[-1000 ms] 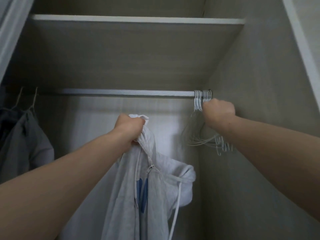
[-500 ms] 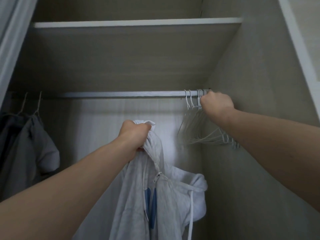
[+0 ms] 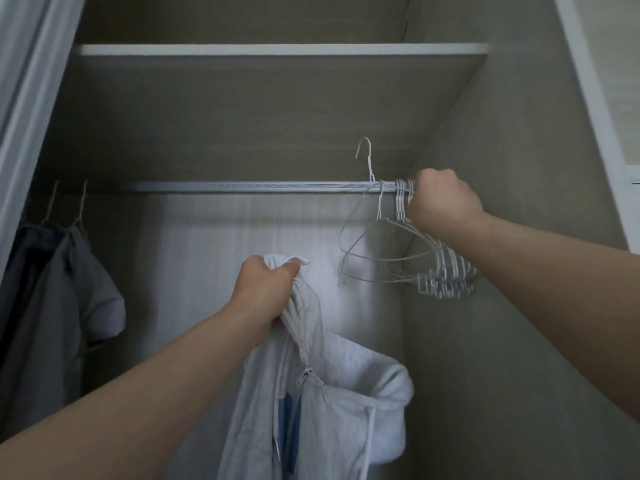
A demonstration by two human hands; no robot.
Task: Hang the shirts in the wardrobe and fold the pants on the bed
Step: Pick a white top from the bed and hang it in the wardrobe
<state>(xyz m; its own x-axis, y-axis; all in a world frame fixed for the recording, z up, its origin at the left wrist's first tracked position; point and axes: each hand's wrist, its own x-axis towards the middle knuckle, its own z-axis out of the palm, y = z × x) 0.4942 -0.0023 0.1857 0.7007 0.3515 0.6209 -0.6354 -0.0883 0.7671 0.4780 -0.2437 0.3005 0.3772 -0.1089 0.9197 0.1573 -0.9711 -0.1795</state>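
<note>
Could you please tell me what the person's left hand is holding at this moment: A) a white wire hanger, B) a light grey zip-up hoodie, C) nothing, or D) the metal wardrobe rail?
B: the left hand grips the bunched top of the light grey zip-up hoodie, while the right hand is up at the white wire hangers.

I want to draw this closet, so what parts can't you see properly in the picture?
All in the head view:
- Right hand: its back hides the fingers, so which of the hangers it grips is unclear.
- Light grey hoodie, held by the left hand: bottom cut off by the lower edge.
- Dark clothes at left: cut by the left edge, too dim for detail.
- Shelf: seen from below, its top is hidden.
</note>
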